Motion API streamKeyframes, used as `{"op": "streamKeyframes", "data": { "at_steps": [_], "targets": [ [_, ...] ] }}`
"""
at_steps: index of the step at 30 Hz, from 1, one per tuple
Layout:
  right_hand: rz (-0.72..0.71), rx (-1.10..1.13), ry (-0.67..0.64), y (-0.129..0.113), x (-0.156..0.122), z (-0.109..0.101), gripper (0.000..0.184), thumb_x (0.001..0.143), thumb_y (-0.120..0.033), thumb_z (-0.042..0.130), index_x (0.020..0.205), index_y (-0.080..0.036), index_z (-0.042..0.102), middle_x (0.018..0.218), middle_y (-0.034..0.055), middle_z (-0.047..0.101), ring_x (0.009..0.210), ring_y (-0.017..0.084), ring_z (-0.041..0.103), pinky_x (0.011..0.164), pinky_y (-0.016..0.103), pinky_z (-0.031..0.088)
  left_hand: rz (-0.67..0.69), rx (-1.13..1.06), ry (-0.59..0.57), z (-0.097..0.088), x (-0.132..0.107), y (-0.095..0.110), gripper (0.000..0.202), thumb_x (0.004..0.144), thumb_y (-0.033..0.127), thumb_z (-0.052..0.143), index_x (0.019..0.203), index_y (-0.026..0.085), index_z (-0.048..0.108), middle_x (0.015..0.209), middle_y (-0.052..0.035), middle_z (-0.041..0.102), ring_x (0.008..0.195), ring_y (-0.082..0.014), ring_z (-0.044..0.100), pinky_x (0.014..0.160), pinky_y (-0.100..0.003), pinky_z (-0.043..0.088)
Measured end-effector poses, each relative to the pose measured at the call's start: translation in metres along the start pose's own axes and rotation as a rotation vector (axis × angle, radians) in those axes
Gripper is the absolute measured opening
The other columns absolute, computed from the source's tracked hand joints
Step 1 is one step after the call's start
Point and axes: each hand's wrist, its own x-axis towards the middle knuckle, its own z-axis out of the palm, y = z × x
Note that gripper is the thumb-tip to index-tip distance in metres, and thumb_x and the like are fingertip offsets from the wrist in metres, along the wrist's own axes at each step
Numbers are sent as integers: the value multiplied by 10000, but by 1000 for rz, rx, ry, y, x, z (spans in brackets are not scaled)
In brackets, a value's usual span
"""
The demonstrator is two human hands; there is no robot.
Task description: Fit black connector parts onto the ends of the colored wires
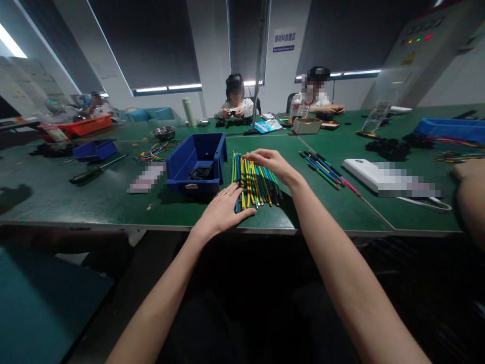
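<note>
Short yellow, green and blue wires point(261, 184) lie side by side in a flat bundle on the green table, their near ends pointing toward me. My left hand point(223, 208) rests along the bundle's left edge, fingers stretched out and thumb apart by the near ends. Over the far ends of the wires is my right hand point(271, 163), its fingers extended and slightly bent, touching or just above them. Neither hand is wrapped around a wire. Just left of the bundle stands a blue bin point(195, 162) with black parts inside.
To the right lie more wires point(324, 169) and a white power bank point(373, 174) with a cable. A screwdriver point(98, 169), a small blue bin point(94, 150) and loose coloured wires point(155, 150) are on the left. Two people sit across the table; another person's arm point(472, 197) shows at right.
</note>
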Motion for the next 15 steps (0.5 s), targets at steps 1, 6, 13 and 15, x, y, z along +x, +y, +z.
{"op": "streamKeyframes", "data": {
  "at_steps": [1,6,13,15],
  "targets": [
    [23,30,73,-1,-1,-3,559,824,-679,473,1107,-231,650,1235,71,636,1116,206,583,962,395,456,4,-5,-1,0,0,0,822,840,699,365,1420,116,383,1518,-135,332,1424,-233,270,1179,-369,225],
    [198,178,357,17,-1,-27,606,808,-765,370,1146,-304,569,1308,57,567,1123,241,580,888,432,523,8,-27,-6,0,-1,-2,826,841,703,361,1434,128,357,1528,-124,316,1433,-217,247,1178,-353,223],
    [301,497,412,49,-1,-41,505,951,-428,163,1107,-168,567,1114,162,611,1115,232,595,907,458,523,12,-29,-12,-2,0,-2,824,829,705,387,1417,128,378,1519,-140,331,1427,-228,264,1176,-363,227],
    [350,496,385,48,-1,-39,434,933,-325,205,1074,-141,571,1118,175,619,1109,226,603,909,432,527,18,-26,-16,-2,0,-1,818,826,706,393,1404,127,394,1518,-143,332,1425,-234,268,1175,-368,230]
  ]
}}
